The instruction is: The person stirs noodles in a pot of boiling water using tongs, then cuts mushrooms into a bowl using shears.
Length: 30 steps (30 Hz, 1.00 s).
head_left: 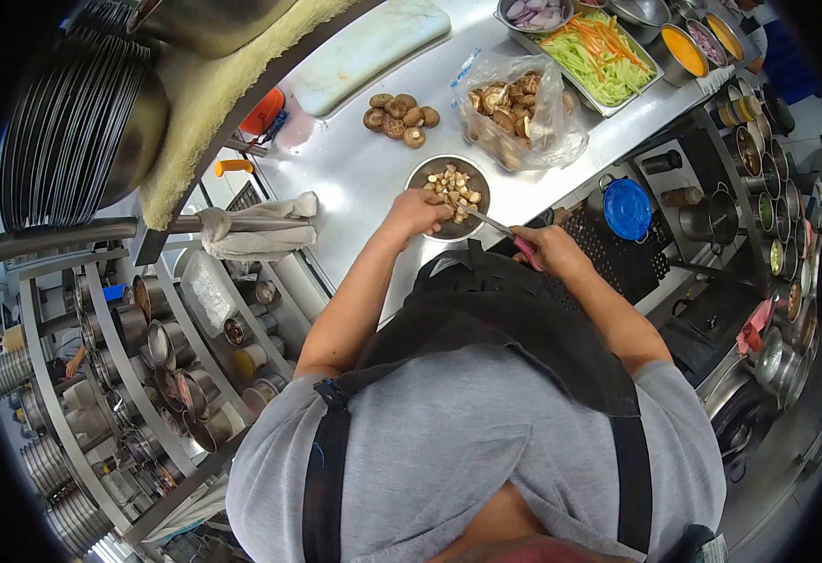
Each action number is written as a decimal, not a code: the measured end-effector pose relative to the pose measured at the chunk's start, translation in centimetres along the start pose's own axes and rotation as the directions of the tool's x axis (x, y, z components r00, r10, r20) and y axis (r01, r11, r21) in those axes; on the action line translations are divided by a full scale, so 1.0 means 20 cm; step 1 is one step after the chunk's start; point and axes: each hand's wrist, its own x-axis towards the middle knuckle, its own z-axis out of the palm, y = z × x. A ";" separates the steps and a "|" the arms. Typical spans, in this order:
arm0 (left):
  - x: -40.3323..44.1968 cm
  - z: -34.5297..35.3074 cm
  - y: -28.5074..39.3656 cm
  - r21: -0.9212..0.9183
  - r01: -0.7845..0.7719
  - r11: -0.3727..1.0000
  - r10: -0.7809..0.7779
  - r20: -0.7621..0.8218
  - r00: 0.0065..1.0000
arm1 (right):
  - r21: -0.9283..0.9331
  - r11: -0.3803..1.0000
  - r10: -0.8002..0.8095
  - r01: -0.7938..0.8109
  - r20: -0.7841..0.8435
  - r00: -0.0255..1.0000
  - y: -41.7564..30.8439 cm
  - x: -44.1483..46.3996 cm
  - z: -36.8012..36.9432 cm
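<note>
My right hand (554,248) is closed around the pink handle of a knife (492,223). The blade points left, its tip over the near right side of a round metal bowl (482,180). Cut mushroom pieces (452,182) lie inside that bowl. At its near left rim is my left hand (418,212), fingers pinched together close to the knife tip; what they hold is too small to make out. Beyond the bowl, a small heap of whole brown mushrooms (397,118) rests on the steel counter. A clear plastic bag (561,141) of more mushrooms stands to the right.
A pale cutting board (370,58) lies at the back of the counter (345,188). Back right are a tray of shredded vegetables (608,61) and a bowl of sliced onion (535,13). A cloth (259,228) hangs at the left; a blue lid (627,208) sits lower right.
</note>
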 end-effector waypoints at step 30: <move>0.50 -0.26 0.02 -0.094 -0.089 0.992 0.032 -0.492 0.870 | 0.155 0.976 0.189 -0.156 -0.225 0.956 -0.12 -0.06 -0.05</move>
